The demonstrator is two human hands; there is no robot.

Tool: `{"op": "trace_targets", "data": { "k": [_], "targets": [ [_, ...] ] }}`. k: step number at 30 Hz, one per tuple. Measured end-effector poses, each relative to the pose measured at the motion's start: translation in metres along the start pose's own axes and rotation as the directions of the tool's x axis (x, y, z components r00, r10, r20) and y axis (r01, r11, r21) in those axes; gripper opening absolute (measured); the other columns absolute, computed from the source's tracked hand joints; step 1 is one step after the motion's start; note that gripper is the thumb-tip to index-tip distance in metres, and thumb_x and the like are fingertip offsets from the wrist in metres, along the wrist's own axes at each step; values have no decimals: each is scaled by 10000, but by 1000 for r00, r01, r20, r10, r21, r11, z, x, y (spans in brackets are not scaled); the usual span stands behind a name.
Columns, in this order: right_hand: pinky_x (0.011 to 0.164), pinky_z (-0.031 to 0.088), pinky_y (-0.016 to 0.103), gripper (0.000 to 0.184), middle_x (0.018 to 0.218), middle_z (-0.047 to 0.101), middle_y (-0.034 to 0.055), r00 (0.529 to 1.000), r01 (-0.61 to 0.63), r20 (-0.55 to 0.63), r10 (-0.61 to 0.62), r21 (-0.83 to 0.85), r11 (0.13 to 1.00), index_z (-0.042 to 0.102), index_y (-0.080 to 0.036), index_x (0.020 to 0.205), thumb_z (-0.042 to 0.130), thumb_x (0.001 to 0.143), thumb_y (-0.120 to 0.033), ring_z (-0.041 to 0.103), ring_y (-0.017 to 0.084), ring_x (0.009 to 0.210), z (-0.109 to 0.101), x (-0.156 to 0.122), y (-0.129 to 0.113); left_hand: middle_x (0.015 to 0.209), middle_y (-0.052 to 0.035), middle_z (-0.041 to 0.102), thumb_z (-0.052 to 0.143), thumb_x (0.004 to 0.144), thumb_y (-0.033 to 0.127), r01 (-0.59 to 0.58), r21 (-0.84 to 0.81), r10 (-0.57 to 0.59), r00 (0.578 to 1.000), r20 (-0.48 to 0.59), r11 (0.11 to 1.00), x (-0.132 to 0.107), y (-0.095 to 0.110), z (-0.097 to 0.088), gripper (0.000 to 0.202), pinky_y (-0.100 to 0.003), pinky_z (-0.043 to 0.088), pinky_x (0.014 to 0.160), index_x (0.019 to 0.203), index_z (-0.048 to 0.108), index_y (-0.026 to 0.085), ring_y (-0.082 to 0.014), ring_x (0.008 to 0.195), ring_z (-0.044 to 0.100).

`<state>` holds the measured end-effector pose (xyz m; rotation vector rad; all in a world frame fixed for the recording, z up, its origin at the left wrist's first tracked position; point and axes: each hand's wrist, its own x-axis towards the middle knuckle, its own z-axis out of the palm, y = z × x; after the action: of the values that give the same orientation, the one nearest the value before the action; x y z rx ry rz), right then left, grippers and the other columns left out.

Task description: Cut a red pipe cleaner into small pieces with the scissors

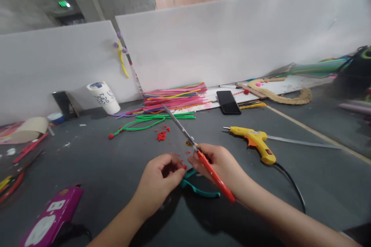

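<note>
My left hand (160, 179) is closed, with a small red piece (184, 167) pinched between thumb and fingertips. Scissors with red handles (216, 177) are in my right hand (224, 160), their long blades pointing away and to the left. The two hands are close together above the dark table. Under them lies a teal-handled tool (199, 191), its head hidden by my left hand. Just beyond is a small heap of red snippets (161, 135), with loose bits scattered around it. A green stem with a red tip (127, 126) lies to the left of that heap.
Colourful pipe cleaners (174, 102) are bundled at the back, beside a black phone (228, 102). A yellow glue gun (255, 141) with a trailing cord lies right. A white paper cup (103, 97) stands back left; a purple power strip (53, 216) is front left.
</note>
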<state>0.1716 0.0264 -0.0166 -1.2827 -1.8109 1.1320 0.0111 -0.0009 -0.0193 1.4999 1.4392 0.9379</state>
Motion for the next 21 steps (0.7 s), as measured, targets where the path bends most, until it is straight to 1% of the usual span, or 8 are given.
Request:
{"op": "trace_targets", "data": {
  "k": [4, 6, 8, 13, 15, 18, 19, 21],
  "targets": [
    [405, 254, 189, 46, 445, 371, -82, 995, -76, 73, 64, 186, 980, 478, -190, 611, 482, 654, -208, 330, 66, 388, 2, -4, -3, 573, 10, 532, 659, 610, 271, 86, -230, -78, 996, 42, 969, 2, 1, 1, 137, -222, 338, 492, 625, 584, 158, -104, 515, 444],
    [396, 254, 189, 35, 425, 358, -89, 993, -93, 98, 71, 237, 967, 483, -189, 614, 482, 648, -198, 322, 61, 365, 3, -7, -6, 572, 10, 535, 674, 587, 264, 95, -289, -86, 995, 44, 953, 1, 2, 2, 142, -219, 331, 481, 645, 602, 155, -102, 503, 439],
    [390, 253, 186, 40, 426, 358, -90, 991, -98, 108, 73, 252, 963, 474, -189, 604, 485, 643, -192, 321, 58, 362, 4, -9, -9, 572, 7, 542, 675, 567, 248, 95, -316, -81, 995, 56, 944, 1, 2, 4, 135, -225, 348, 502, 630, 602, 154, -108, 518, 453],
    [378, 253, 174, 81, 443, 358, -85, 991, -102, 109, 78, 235, 967, 440, -188, 585, 493, 646, -177, 335, 55, 377, 5, -10, -11, 586, -7, 558, 647, 568, 213, 92, -301, -60, 992, 114, 949, 0, 4, 4, 94, -251, 381, 575, 614, 592, 153, -135, 581, 491],
    [376, 248, 171, 93, 443, 349, -87, 993, -91, 90, 73, 220, 971, 427, -189, 573, 488, 637, -163, 320, 49, 371, 4, -9, -9, 596, -11, 545, 628, 604, 218, 46, -244, -19, 994, 111, 969, 0, 3, 3, 76, -255, 382, 583, 600, 589, 153, -139, 595, 490],
    [377, 242, 173, 79, 452, 364, -86, 995, -89, 70, 76, 195, 977, 431, -189, 578, 485, 631, -164, 320, 49, 371, 1, -7, -8, 736, -41, 545, 547, 716, 261, -61, -146, 74, 994, 84, 987, 0, 0, 2, 194, -254, 392, 582, 567, 592, 146, -129, 617, 487],
    [379, 242, 173, 71, 454, 372, -84, 994, -95, 70, 83, 187, 978, 436, -188, 581, 484, 629, -166, 322, 51, 373, -1, -6, -8, 813, -48, 547, 528, 733, 253, -79, -134, 88, 994, 67, 988, 1, -1, 2, 189, -251, 399, 580, 592, 597, 148, -122, 620, 486],
    [388, 245, 174, 61, 459, 381, -80, 993, -105, 80, 92, 177, 979, 445, -186, 582, 480, 625, -161, 325, 54, 383, -2, -5, -7, 947, -44, 542, 546, 704, 192, -84, -143, 89, 996, 28, 986, 1, -4, 2, 55, -241, 407, 575, 710, 597, 171, -105, 617, 474]
  ]
}}
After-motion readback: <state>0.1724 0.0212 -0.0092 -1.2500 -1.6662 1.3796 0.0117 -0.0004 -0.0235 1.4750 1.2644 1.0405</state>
